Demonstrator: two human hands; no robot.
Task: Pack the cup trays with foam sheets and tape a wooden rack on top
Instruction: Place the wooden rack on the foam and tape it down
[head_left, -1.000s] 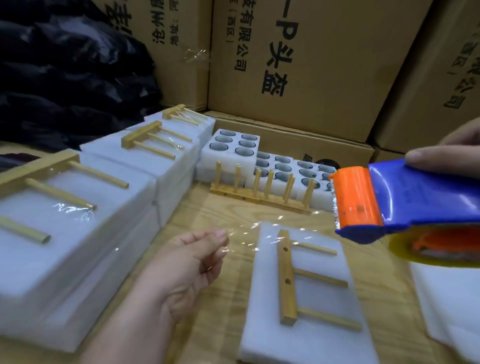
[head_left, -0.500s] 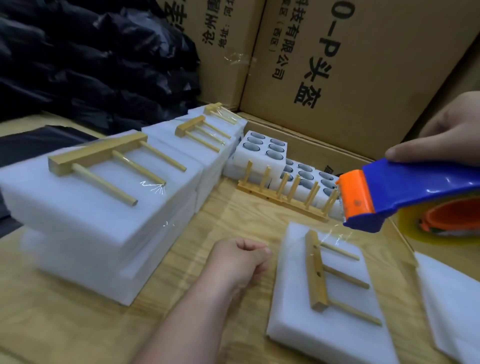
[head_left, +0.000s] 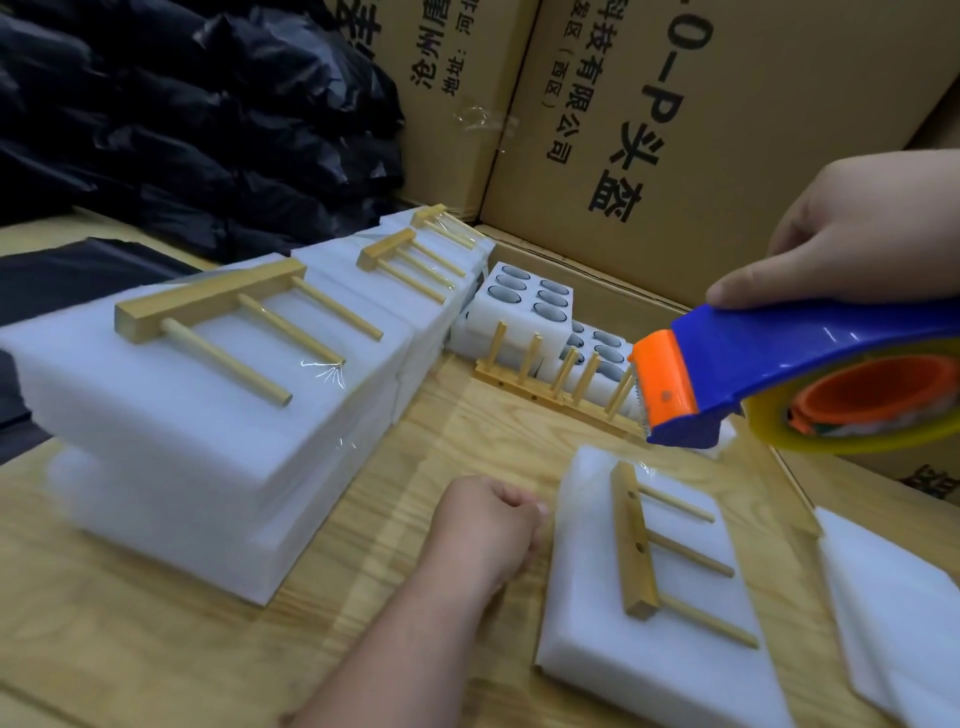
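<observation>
the big brown cardboard boxes (head_left: 649, 156) at the far side are showing black print. one is reading "-p" with chinese words under it, and smaller chinese words are running down beside that.

the right hand (head_left: 857, 234) is wrapping its fingers over the top of a blue and orange tape gun (head_left: 779, 374), high on the right. a yellowish roll of clear tape (head_left: 857, 415) is sitting inside it. a thin see-through strip of tape seems to be running down from the gun toward the left hand, but it is hard to see.

the left hand (head_left: 488, 525) is curling into a fist, low on the wooden bench (head_left: 415, 467). it is just touching the left edge of a flat white foam pack (head_left: 675, 623). i cannot tell if it is pinching the tape. a wooden rack (head_left: 636, 545) with three thin round pegs is lying on top of that pack, just right of the hand.

on the left, more soft white foam packs (head_left: 182, 441) are sitting in a row, each with a wooden rack taped on top. farther back, white cup trays (head_left: 519, 312) with round holes are lying next to an upright wooden rack (head_left: 561, 374). loose foam sheets (head_left: 893, 613) are lying at the right. black plastic bags (head_left: 182, 119) are piling up at the far left.
</observation>
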